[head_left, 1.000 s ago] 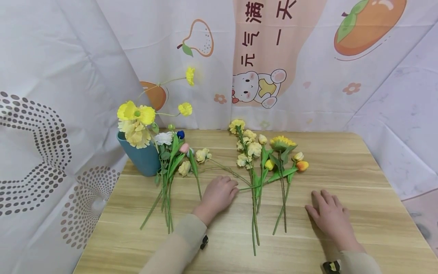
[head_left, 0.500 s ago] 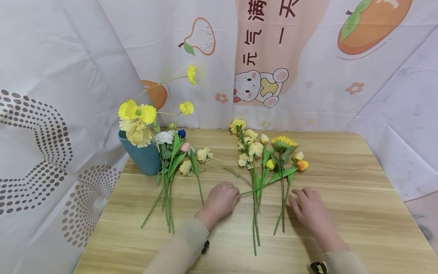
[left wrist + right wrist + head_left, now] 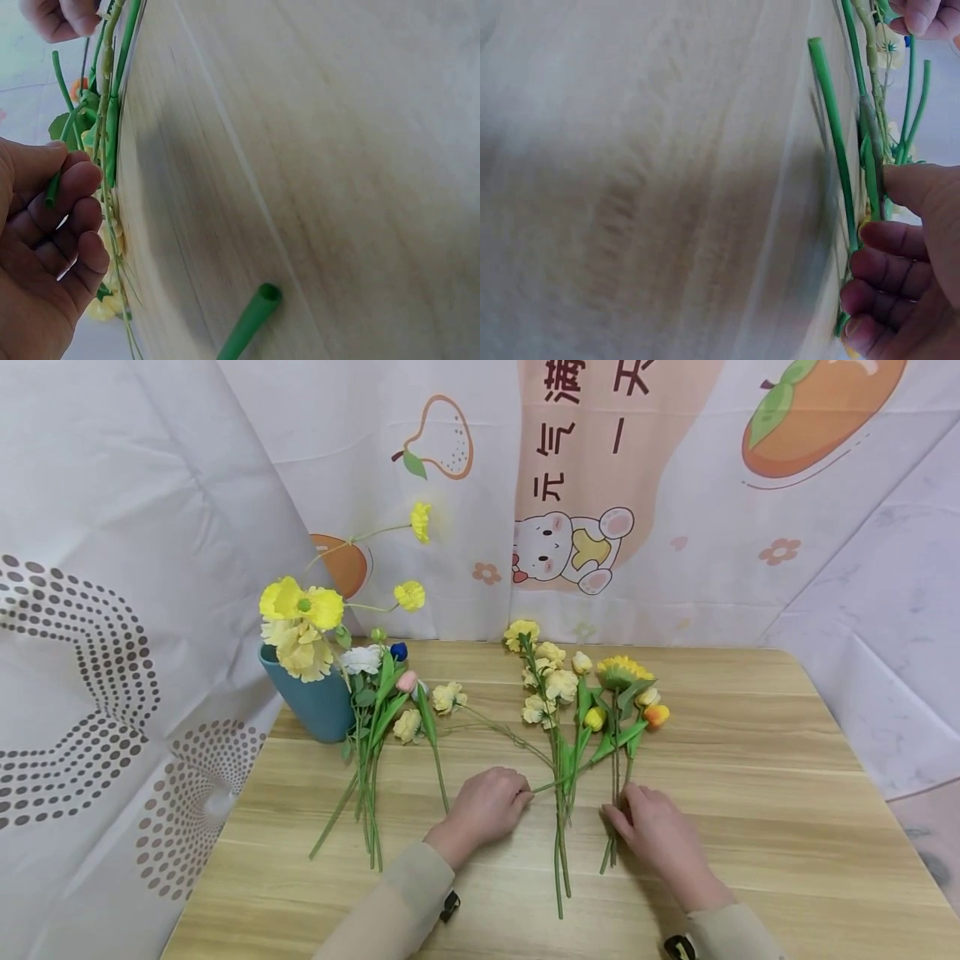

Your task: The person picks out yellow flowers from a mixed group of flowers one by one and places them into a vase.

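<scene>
Loosely strewn with flowers, a wooden counter point(image 3: 750, 727) runs past the bottom edge of the head view. At its far left stands a blue vase point(image 3: 309, 706), its mouth partly hidden by yellow blooms point(image 3: 303, 605). Near the counter's middle, a person's left hand point(image 3: 486, 806) masks its own hold from above; the left wrist view reveals thumb and forefinger pinching a green stem point(image 3: 66, 129), whose bloom is hard to trace among crossing stalks. The right hand point(image 3: 660, 835) covers the lower stalks of a sunflower point(image 3: 624, 672) and an orange tulip point(image 3: 657, 717); the right wrist view shows curled fingertips at a green stalk point(image 3: 832, 112), though whether the grip has closed cannot be told. In the left wrist view, an unidentified stem end point(image 3: 251, 322) is cropped below.
</scene>
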Tool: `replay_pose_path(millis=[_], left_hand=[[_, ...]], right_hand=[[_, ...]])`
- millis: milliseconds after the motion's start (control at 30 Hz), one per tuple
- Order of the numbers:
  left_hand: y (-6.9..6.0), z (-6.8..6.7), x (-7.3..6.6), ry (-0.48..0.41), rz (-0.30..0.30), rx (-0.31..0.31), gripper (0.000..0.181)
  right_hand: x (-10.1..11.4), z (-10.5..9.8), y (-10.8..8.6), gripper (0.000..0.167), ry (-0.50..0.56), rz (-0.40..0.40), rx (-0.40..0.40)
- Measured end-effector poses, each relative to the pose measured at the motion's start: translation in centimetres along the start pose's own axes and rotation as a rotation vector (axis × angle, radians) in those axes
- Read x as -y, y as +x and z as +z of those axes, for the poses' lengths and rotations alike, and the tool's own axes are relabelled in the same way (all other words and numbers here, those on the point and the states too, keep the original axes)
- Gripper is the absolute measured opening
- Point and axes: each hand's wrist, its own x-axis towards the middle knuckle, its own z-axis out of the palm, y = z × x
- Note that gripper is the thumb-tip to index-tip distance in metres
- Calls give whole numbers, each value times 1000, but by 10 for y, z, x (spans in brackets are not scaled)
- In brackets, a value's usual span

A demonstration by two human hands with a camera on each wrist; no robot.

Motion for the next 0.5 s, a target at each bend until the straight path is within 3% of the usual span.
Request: replay_pose_path(millis=[133, 233, 500], left_hand=[[-1, 0, -1, -54, -25, 10, 14], [-2, 1, -1, -93, -41, 7, 15], [-5, 0, 2, -144, -58, -2, 16]], right_hand=[[0, 2, -3, 24, 7, 61, 55], [-1, 3, -4, 18, 30, 94, 37], [-5, -2, -9, 13, 151, 128, -131]])
